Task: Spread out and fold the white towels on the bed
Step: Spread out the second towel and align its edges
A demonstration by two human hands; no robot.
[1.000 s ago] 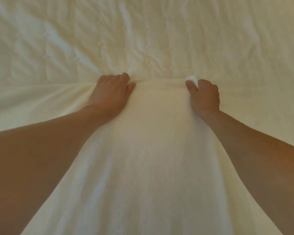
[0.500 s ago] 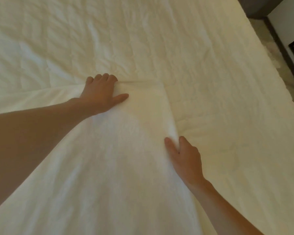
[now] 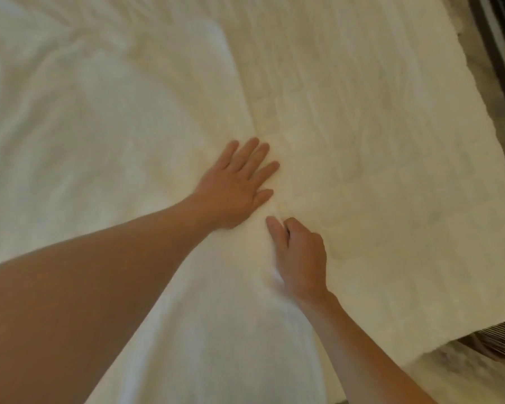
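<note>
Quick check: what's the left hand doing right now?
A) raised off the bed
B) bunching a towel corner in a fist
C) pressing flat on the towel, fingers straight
C: the left hand lies flat on the white towel, fingers straight.

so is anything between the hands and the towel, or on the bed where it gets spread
Nothing visible. The left hand lies flat on the towel near its right edge, the right hand appears to pinch that edge, and no object shows on the bed cover beside it.
</note>
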